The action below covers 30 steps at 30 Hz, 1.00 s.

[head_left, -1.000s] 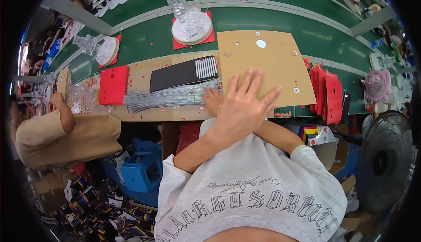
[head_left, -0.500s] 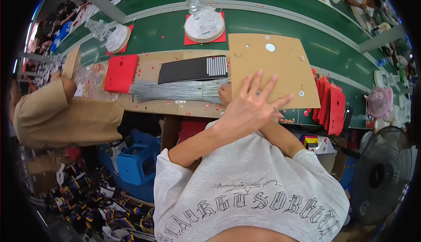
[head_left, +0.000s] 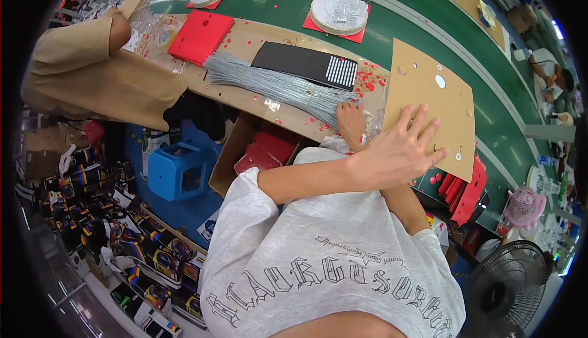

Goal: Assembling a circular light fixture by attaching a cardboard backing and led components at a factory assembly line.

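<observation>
My left arm crosses over my right one. My left hand (head_left: pixel 404 151) lies flat with spread fingers on a brown cardboard sheet (head_left: pixel 438 87) that has several punched holes. Just left of the sheet, my right hand (head_left: pixel 351 120) touches the near right end of a bundle of thin silvery wires (head_left: pixel 275 87). Its fingers are bent together, and whatever they pinch is too small to make out. Behind the wires lies a black flat panel (head_left: pixel 294 61) with a pale striped patch at its right end.
A stack of red sheets (head_left: pixel 199 36) lies at the left; more red sheets (head_left: pixel 462 194) stand at the right. Clear plastic pieces on round white boards (head_left: pixel 340 16) sit on the green table (head_left: pixel 278 25). Nearby are a person's tan-clothed leg (head_left: pixel 116 83), a blue stool (head_left: pixel 177 172) and a black fan (head_left: pixel 502 295).
The view has turned, so the scene appears tilted. The cardboard sheet and my left hand have shifted right, away from the wires. More of my right hand now shows beside the wire ends.
</observation>
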Motion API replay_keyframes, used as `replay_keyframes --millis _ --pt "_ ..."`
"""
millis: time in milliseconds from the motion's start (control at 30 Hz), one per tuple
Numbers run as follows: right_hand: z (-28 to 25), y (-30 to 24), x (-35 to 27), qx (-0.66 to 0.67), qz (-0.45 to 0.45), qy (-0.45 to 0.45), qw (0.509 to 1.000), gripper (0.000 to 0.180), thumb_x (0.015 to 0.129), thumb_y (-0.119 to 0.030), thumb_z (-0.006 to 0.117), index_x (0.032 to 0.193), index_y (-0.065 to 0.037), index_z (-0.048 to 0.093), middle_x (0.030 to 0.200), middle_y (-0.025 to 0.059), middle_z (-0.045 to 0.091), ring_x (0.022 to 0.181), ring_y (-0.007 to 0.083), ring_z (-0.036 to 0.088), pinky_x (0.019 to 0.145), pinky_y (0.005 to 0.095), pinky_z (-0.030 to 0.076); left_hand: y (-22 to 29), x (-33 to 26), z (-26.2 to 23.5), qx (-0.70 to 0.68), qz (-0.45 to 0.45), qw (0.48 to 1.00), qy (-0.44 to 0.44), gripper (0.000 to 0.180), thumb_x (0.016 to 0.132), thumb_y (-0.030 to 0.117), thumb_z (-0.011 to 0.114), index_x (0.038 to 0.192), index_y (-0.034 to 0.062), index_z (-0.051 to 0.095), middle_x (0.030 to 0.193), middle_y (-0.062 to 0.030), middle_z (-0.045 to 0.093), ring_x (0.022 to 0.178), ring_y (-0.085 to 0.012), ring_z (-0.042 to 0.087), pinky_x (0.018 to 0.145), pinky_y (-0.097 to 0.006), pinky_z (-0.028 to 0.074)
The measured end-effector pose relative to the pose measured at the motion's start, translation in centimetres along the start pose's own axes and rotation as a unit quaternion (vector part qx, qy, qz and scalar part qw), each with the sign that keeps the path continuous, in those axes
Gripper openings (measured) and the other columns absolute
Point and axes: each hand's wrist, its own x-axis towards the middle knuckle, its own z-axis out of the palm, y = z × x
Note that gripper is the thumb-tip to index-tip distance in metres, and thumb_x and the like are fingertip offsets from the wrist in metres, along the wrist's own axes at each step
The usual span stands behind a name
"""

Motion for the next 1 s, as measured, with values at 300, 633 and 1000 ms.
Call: replay_keyframes --millis 300,633,1000 --pt "-2.2 0.2 -0.6 0.087 0.006 -0.022 0.996 0.013 0.086 -0.004 0.056 0.098 -0.003 0.058 0.093 0.0145 0.068 0.089 0.0313 0.069 0.071 0.0431 0.056 -0.1 0.3 0.2 -0.020 -0.011 1.000 0.014 0.032 0.088 0.027 0.062 0.117 0.0128 0.060 0.137 -0.0265 0.060 0.125 -0.0542 0.056 0.105 -0.063 0.042" --pt "-4.4 0.7 -6.5 0.227 0.023 -0.050 0.972 0.025 0.090 -0.002 0.055 0.115 0.000 0.057 0.105 0.0189 0.068 0.098 0.0322 0.069 0.077 0.0390 0.058 -0.7 0.9 0.3 -0.025 0.001 1.000 0.005 0.048 0.088 0.024 0.061 0.136 0.0208 0.063 0.136 -0.0253 0.059 0.129 -0.0484 0.054 0.106 -0.060 0.040" --pt "-11.6 9.5 -21.0 0.626 0.362 0.040 0.689 0.025 0.106 -0.013 0.054 0.122 0.005 0.060 0.097 0.0100 0.070 0.081 0.0158 0.069 0.076 0.0305 0.058 -1.8 1.2 -2.8 -0.129 0.049 0.986 -0.090 0.047 0.086 0.014 0.069 0.130 -0.0012 0.063 0.142 -0.0201 0.057 0.136 -0.0418 0.051 0.110 -0.050 0.044"
